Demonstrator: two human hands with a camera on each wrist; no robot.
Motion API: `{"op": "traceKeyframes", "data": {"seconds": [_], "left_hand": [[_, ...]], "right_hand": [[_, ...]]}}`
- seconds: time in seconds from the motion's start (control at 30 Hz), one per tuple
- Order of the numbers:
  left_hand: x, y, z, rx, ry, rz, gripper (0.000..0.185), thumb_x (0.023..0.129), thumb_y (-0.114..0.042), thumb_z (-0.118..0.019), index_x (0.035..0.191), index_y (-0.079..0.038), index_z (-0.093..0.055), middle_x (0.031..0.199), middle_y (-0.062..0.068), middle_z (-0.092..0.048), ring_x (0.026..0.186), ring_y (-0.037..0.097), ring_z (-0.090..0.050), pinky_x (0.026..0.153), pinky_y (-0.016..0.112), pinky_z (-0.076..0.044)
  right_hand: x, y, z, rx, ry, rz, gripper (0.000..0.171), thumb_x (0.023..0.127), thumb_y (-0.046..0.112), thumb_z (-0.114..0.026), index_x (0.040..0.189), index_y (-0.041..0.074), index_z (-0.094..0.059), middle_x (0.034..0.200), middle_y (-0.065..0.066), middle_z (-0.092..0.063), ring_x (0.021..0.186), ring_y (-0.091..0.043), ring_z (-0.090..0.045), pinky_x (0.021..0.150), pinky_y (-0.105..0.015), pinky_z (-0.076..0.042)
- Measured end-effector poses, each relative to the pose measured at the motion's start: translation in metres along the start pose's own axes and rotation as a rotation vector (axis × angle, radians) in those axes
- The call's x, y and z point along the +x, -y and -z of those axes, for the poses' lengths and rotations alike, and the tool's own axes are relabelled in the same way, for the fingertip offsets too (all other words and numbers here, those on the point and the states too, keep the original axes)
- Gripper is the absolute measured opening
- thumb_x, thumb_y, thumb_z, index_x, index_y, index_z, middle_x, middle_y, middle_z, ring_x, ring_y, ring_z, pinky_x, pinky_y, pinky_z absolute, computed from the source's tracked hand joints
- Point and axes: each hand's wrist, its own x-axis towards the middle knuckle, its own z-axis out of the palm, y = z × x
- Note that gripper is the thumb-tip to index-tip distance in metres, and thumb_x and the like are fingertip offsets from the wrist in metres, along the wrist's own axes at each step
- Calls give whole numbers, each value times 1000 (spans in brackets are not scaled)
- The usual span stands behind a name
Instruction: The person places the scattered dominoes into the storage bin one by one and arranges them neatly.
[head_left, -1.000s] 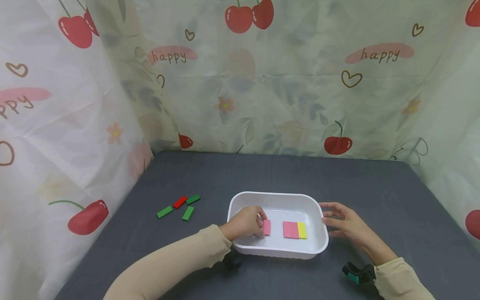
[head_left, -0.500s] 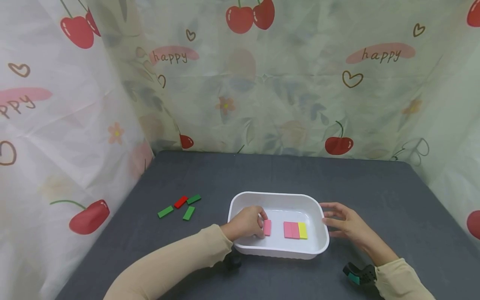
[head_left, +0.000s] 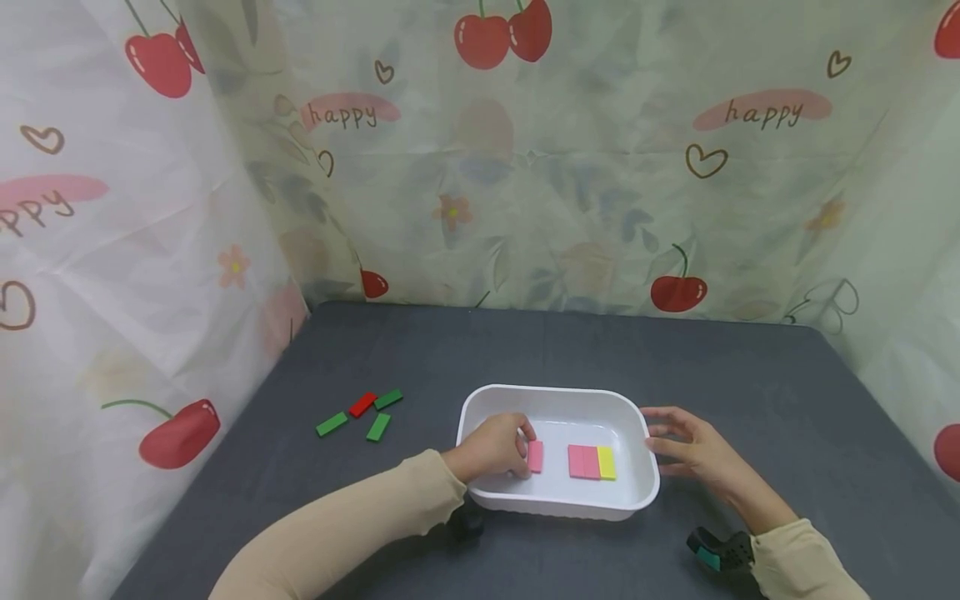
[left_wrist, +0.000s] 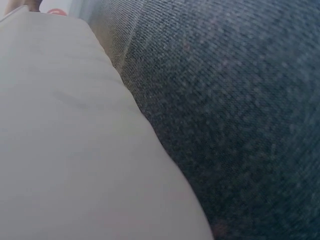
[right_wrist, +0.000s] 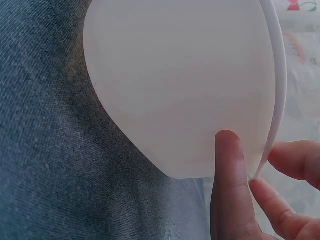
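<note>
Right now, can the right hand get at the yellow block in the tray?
Probably yes. The right hand is against the tray, outside its end wall, which it must clear. The yellow block looks uncovered from above; the left hand is farther off.

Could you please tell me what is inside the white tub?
Two pink blocks and a yellow block lie side by side; the left hand holds another pink block. Whatever lies beneath that hand is covered.
</note>
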Motion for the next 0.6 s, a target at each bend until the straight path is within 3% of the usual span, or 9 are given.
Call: {"op": "traceKeyframes", "data": {"seconds": [0.3, 0.6], "left_hand": [[-1, 2, 1, -67, 3, 22, 41, 67, 2, -82, 103, -4, -62, 77, 4, -62, 66, 17, -58, 59, 27, -48], [-4, -1, 7, -165, 4, 102, 47, 69, 0, -81, 111, 2, -60, 85, 8, -64, 70, 18, -62, 65, 30, -53]], "right_hand": [[1, -2, -1, 5, -7, -19, 66, 89, 23, -70, 142, 0, -38, 124, -25, -54, 102, -24, -62, 79, -47, -56], [1, 1, 0, 4, -5, -19, 66, 89, 23, -70, 142, 0, -38, 125, -24, -54, 102, -24, -62, 79, -47, -56]]}}
